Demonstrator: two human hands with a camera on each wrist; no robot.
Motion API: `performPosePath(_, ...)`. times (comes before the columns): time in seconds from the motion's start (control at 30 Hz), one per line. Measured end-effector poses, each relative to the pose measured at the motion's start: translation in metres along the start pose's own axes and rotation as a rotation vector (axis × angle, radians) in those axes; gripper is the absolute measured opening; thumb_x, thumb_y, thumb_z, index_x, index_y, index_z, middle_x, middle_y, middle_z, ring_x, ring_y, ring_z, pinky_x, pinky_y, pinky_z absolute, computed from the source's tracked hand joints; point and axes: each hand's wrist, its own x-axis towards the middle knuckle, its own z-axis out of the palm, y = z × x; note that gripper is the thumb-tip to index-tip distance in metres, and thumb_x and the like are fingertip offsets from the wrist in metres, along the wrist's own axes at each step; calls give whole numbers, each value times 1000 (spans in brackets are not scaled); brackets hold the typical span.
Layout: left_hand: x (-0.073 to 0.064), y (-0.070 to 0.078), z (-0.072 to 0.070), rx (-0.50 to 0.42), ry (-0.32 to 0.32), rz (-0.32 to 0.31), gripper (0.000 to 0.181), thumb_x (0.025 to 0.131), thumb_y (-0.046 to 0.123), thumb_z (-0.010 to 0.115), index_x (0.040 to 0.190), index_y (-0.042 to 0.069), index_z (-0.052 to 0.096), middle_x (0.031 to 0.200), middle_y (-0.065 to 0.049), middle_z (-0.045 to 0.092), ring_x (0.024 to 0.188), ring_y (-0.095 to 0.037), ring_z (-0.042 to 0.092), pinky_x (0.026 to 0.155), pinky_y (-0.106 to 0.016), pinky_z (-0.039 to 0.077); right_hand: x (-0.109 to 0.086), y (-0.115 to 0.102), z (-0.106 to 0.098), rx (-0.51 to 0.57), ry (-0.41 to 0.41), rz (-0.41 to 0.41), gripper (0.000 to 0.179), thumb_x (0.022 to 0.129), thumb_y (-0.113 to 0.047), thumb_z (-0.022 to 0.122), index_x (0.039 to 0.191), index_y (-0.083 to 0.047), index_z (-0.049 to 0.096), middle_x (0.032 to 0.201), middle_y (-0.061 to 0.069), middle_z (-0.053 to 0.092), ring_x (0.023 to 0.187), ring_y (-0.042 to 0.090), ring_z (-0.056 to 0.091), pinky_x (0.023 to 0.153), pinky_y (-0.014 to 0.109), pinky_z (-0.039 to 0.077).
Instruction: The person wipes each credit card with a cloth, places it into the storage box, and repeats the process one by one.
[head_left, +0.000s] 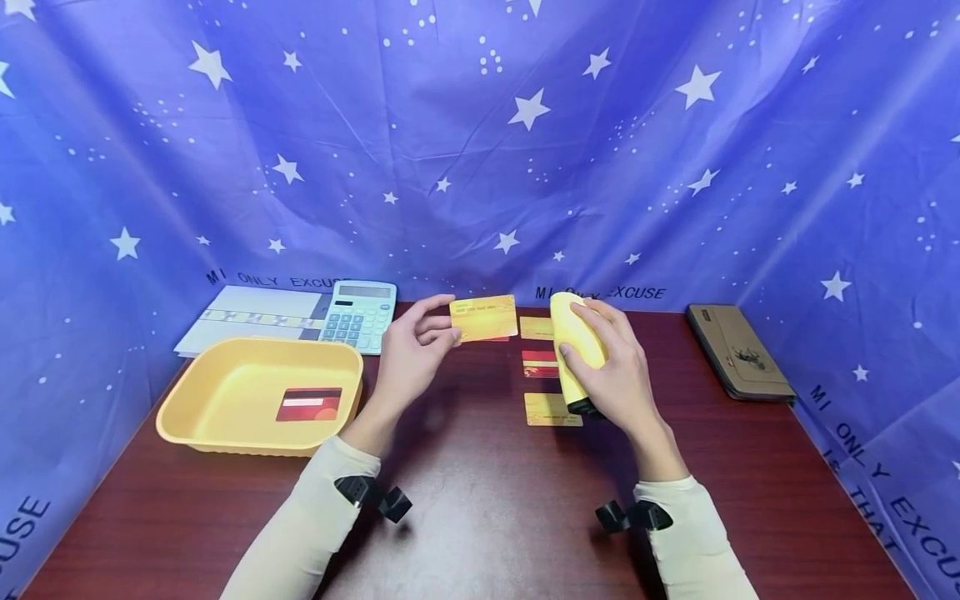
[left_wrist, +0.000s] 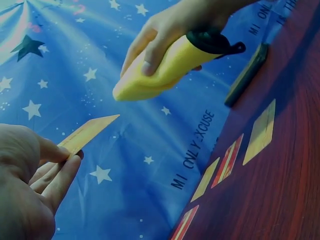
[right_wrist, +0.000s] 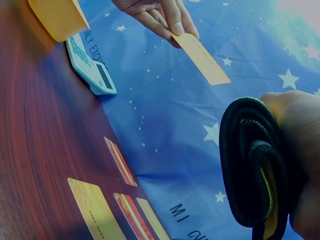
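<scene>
My left hand (head_left: pixel 415 346) pinches a gold bank card (head_left: pixel 483 318) by one end, between thumb and fingers, raised above the table. In my right hand (head_left: pixel 618 367) is a rolled-up yellow cloth (head_left: pixel 577 342), its black-edged end (right_wrist: pixel 250 160) showing in the right wrist view. Below the hands, bank cards lie on the table: a red one (head_left: pixel 538 364) between two gold ones (head_left: pixel 553 410), and another red card (right_wrist: pixel 120 162) beside them. The roll covers part of these cards in the head view. One more red card (head_left: pixel 309 404) lies inside the yellow plastic basin (head_left: pixel 202 417).
At the back left a light blue calculator (head_left: pixel 358 317) rests near a white and grey flat box (head_left: pixel 251 312). A brown wallet (head_left: pixel 738 354) lies at the right edge of the dark red wooden table (head_left: pixel 465 500). Star-patterned blue curtain (head_left: pixel 480 150) encloses the table's back and sides.
</scene>
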Motion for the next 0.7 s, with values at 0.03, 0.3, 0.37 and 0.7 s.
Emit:
performPosePath(0.03, -1, -1, -1, -2, -2, 0, 47, 87, -8, 72, 130, 10, 69, 99, -22, 78, 84, -25, 78, 77, -28, 67, 0, -2, 1, 5, 2, -8, 59, 84, -9, 82, 140, -18, 65, 147, 10, 57, 133, 31, 55, 95, 30, 46)
performPosePath(0.3, -1, 0, -2, -60, -17, -37, 46, 89, -9, 71, 132, 7, 68, 100, -27, 77, 82, -17, 78, 79, -30, 68, -2, -12, 9, 38, 8, -75, 60, 82, -9, 83, 139, -17, 66, 146, 9, 58, 132, 30, 57, 98, 17, 45)
performPosePath(0.37, -1, 0, -2, -77, -13, -44, 45, 89, -9, 70, 132, 5, 68, 101, -29, 76, 81, -12, 77, 80, -30, 68, -3, -14, 10, 37, 5, -76, 59, 82, -10, 83, 139, -17, 66, 146, 9, 58, 131, 29, 57, 98, 18, 45)
performPosePath(0.7, -4, -7, 2, -99, -61, -68, 46, 90, -9, 70, 134, 5, 67, 102, -30, 75, 81, -15, 78, 80, -33, 68, -6, -21, 19, 53, -11, -131, 57, 82, -11, 82, 137, -15, 67, 144, 12, 59, 133, 29, 58, 105, 14, 44)
